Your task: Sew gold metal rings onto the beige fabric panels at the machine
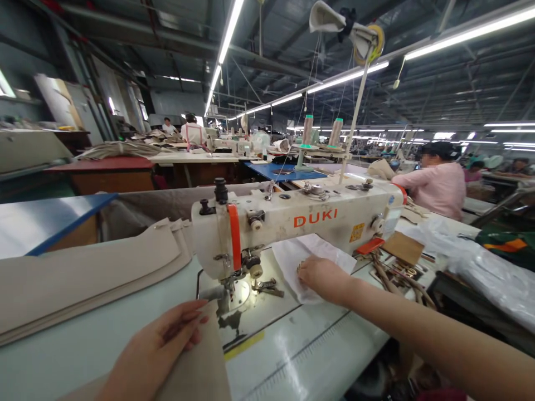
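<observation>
My left hand (167, 340) pinches the upper edge of a beige fabric piece (204, 362) at the front of the sewing machine (292, 217). That edge lies just short of the presser foot (231, 287). Under the machine's arm, my right hand (320, 277) rests on a crumpled white sheet (288, 262), its fingers curled closed. The fingertips are partly hidden, so I cannot tell whether they grip the sheet or something small on it. A metal guide (267, 287) sits on the machine bed between the needle area and the sheet.
Stacked beige panels (96, 273) lie left of the machine. Scissors and tools (407, 273), a brown card (403, 248) and clear plastic (472, 256) are at the right. Thread cones (308, 131) stand behind. A person in pink (438, 181) sits beyond, at the right.
</observation>
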Demonstrator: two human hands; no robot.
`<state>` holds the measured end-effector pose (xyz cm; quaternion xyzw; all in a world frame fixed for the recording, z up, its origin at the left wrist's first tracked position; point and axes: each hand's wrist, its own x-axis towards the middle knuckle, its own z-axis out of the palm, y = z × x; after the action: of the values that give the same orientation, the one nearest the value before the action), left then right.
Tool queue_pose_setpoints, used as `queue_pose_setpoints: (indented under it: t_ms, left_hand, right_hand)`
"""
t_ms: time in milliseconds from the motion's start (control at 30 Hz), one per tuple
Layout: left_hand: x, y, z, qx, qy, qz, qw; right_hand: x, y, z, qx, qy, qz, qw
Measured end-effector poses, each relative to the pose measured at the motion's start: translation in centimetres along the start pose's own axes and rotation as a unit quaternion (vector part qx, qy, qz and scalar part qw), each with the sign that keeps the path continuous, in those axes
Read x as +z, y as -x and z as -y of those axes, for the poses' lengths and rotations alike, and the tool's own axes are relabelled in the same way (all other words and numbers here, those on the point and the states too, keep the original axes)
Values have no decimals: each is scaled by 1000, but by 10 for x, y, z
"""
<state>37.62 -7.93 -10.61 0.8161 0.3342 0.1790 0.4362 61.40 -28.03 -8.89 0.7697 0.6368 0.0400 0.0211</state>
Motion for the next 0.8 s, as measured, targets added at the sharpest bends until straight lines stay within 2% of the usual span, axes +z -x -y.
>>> queue_pose_setpoints:
  t_ms: [100, 200, 300, 400, 433, 467, 533, 600, 667, 733, 800]
  left_hand:
    - [2, -5, 13, 22, 1, -1, 1000]
    - [3, -6, 20, 34, 1, 4, 999]
    - [1, -3, 14, 33, 1, 11, 999]
    - [0, 4, 2, 35, 10, 7, 999]
    - [0, 7, -1, 37, 19, 5, 999]
    - [1, 10, -3, 39, 32, 5, 999]
    - [4, 16, -4, 39, 69, 16, 997]
    - [6, 24, -2, 43, 111, 30, 992]
    - [7, 32, 1, 68, 131, 36, 988]
    - [6, 40, 2, 112, 121, 31, 986]
    - [4, 45, 0, 154, 95, 20, 983]
  right_hand:
    - [0, -1, 1, 6, 1, 5, 1000]
    - [-1, 2, -1, 29, -23, -16, 999]
    - [-5, 10, 2, 69, -64, -69, 993]
    - [-10, 19, 18, 89, -132, -138, 978]
    - [-10, 22, 27, 86, -188, -167, 964]
    - [-11, 24, 36, 80, -272, -199, 938]
    - [-9, 24, 55, 70, -448, -237, 859]
    - [-7, 21, 73, 62, -580, -231, 778]
    - [-5, 15, 89, 53, -660, -210, 720]
    - [-4, 9, 102, 43, -699, -193, 687]
    - [-3, 2, 112, 38, -711, -178, 680]
